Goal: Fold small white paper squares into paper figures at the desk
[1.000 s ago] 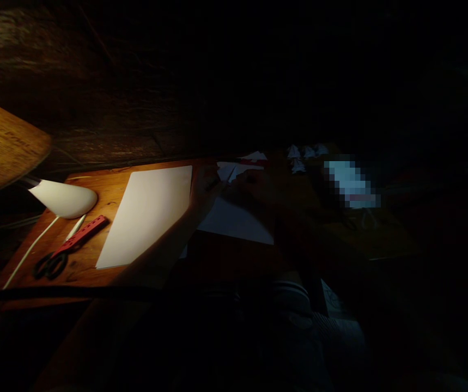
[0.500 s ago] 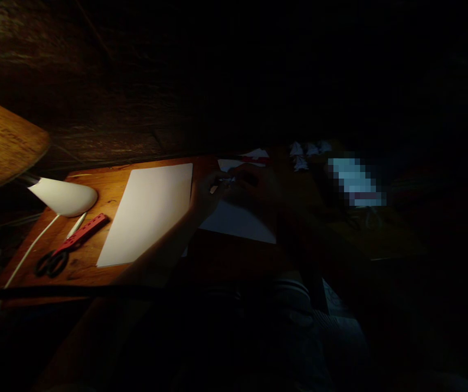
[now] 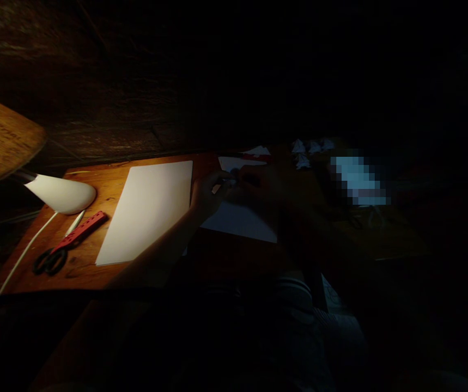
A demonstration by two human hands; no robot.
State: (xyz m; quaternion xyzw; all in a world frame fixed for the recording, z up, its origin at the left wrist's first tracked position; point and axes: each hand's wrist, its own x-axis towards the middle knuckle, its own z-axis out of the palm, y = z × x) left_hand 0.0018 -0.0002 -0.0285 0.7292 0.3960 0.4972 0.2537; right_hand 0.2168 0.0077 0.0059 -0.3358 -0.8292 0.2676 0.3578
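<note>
My left hand [image 3: 208,191] and my right hand [image 3: 257,184] meet above a white sheet of paper [image 3: 244,222] in dim light. Between their closed fingertips is a small pale piece of paper [image 3: 232,182], partly hidden and too dark to make out its shape. Left of my hands lies a larger white sheet [image 3: 147,209], lit by the lamp. Behind my hands are some paper pieces [image 3: 258,151] with a red item [image 3: 257,158] by them. Several small folded paper shapes [image 3: 301,160] stand farther right.
A lamp with a white base [image 3: 64,194] and wooden-looking shade [image 3: 5,139] stands at left. Near it on the wooden table [image 3: 82,250] lie red-cased scissors [image 3: 78,234], a white pen-like item [image 3: 75,223] and a cord [image 3: 27,250]. A blurred-out bright screen [image 3: 360,179] is at right.
My hands stay together on the small piece of paper, with only slight finger movement. The whole view has shifted a little.
</note>
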